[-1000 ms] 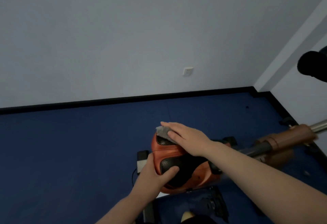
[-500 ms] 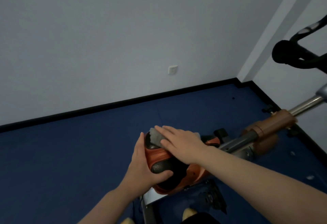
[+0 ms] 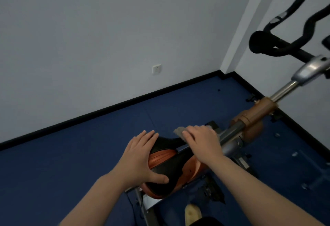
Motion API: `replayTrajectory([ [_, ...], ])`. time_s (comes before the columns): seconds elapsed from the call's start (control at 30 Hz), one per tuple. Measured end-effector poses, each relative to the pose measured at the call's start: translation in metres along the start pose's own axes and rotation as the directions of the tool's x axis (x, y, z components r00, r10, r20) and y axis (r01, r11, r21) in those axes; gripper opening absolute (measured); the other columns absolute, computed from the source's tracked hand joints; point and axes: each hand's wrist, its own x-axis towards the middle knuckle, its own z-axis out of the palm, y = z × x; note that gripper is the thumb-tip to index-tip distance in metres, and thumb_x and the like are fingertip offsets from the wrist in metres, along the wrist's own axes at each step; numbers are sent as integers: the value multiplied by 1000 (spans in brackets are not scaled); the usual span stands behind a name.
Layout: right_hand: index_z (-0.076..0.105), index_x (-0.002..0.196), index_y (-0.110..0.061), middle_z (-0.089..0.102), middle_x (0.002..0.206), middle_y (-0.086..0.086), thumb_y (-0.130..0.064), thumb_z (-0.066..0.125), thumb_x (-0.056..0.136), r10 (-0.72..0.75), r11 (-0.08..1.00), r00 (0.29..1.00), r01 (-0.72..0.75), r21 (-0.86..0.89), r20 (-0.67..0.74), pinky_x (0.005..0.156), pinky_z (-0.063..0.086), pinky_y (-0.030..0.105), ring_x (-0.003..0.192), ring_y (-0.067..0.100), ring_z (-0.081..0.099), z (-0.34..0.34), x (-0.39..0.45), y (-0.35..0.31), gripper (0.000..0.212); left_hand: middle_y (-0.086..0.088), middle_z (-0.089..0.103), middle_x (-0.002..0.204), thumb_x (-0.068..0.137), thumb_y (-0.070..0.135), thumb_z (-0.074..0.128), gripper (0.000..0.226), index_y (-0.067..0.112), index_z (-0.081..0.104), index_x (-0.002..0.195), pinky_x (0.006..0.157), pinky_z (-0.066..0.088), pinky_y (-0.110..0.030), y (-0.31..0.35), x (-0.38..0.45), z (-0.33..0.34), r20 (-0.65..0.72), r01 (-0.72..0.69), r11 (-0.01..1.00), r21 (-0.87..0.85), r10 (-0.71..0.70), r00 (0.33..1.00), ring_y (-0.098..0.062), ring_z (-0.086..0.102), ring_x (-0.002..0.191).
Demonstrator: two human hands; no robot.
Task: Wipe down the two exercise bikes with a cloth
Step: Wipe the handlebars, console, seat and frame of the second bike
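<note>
An exercise bike with an orange-and-black saddle (image 3: 171, 166) stands in front of me. Its brown and grey frame tube (image 3: 253, 116) runs up to the right to the black handlebars (image 3: 278, 47). My left hand (image 3: 141, 157) holds the saddle's left side, fingers over the edge and thumb on top. My right hand (image 3: 201, 141) lies flat on a grey cloth (image 3: 179, 131) and presses it onto the saddle's nose. Only the cloth's far edge shows beyond my fingers. No second bike is in view.
Blue floor (image 3: 62, 163) spreads to the left and behind the bike. A white wall with a socket (image 3: 156, 69) and black skirting closes the back. The room's corner is right of it. The bike's metal base (image 3: 148, 206) and my shoe (image 3: 192, 212) are below.
My view has swung so the handlebars come into sight at the right. My right hand slid the cloth forward along the saddle toward its nose. My left hand shifted on the saddle's left side.
</note>
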Motion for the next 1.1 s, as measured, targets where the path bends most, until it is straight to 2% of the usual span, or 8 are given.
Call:
replayTrajectory([
  [0.1,63,102,-23,62,106,-2,-41,35,100,249,959,967,-239,152,-53,94,39,41,108,23,52,12,-7,-7,34,17,0,161,46,93,55,136,32,3,156,120,-11,-36,0,12,-7,88,-69,996,58,63,994,-7,-10,148],
  [0.27,62,122,-33,55,125,-13,-44,38,99,-42,968,991,73,241,-131,111,26,44,128,12,40,18,-29,-5,35,17,34,147,63,95,38,104,35,31,148,118,19,-34,3,27,-18,89,-118,992,47,114,990,-8,26,138],
  [0.43,55,135,-17,44,143,3,-27,48,101,571,527,821,-391,755,26,116,26,40,137,22,34,14,-14,-21,35,17,62,109,99,49,37,36,31,67,110,84,43,-29,18,40,-2,-252,82,995,-48,-91,963,-9,51,108],
  [0.57,25,153,-31,-2,162,-11,-34,44,101,621,550,783,-461,696,28,120,5,37,148,12,-9,34,-23,-59,56,15,66,103,99,40,45,29,28,71,102,72,39,-26,17,38,7,-358,113,993,-33,-117,926,-3,51,98],
  [0.73,29,152,-23,17,160,0,-37,32,104,711,88,636,-504,859,300,113,21,28,144,19,23,12,1,-27,50,17,66,102,99,41,45,28,29,71,102,70,36,-25,18,39,5,-360,126,991,-46,-134,923,0,47,95],
  [0.87,20,154,-19,2,163,4,-50,1,93,688,277,679,-572,772,256,120,7,42,149,24,2,24,-15,-39,71,17,66,98,98,42,46,27,30,71,99,67,36,-25,19,37,7,-395,168,983,-70,-182,901,-2,51,93],
  [1.0,39,146,-22,37,151,8,-38,23,105,769,-114,495,-516,849,404,111,34,39,131,27,44,23,13,-20,47,20,64,99,95,46,44,29,34,70,100,69,35,-24,19,37,8,-392,196,979,-64,-205,897,2,46,92],
  [1.1,25,151,-28,29,155,7,-36,28,104,762,12,534,-577,817,366,101,36,34,131,28,43,21,4,-36,48,26,59,95,95,45,47,24,38,69,98,68,36,-24,20,36,7,-409,225,970,-94,-244,879,2,49,93],
])
